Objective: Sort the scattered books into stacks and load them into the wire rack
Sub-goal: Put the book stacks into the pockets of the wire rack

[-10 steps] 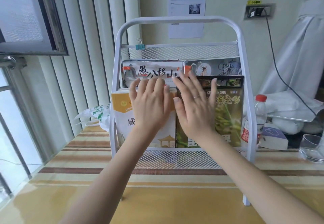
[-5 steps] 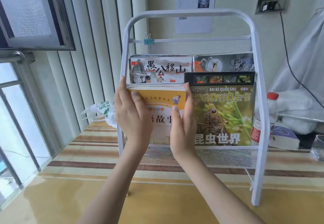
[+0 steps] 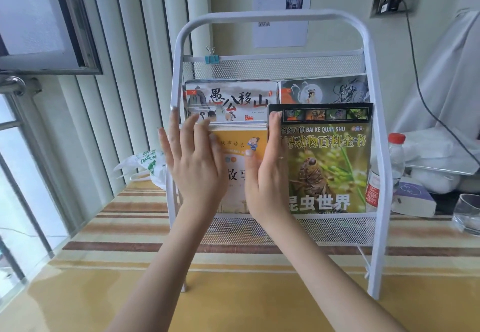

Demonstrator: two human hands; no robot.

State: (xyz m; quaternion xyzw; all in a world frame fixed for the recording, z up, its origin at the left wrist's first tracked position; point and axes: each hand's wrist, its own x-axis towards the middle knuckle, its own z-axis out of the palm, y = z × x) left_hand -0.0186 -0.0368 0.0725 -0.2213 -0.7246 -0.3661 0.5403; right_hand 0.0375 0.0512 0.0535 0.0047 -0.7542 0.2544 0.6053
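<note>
Striped cloth covers the desk [image 3: 124, 230], where a white wire rack [image 3: 374, 134] stands toward the back edge. Half a second ago both hands clasped the yellow book stack [image 3: 241, 155] in the rack's lower left pocket; now the left hand [image 3: 193, 165] has let go, fingers straight and spread in front of it. The right hand [image 3: 267, 175] lies flat along the stack's right edge, beside the insect book [image 3: 330, 162]. Two more books stand behind. Bare desk lies in front of the rack; a bottle [image 3: 387, 170] stands just beside its right post.
</note>
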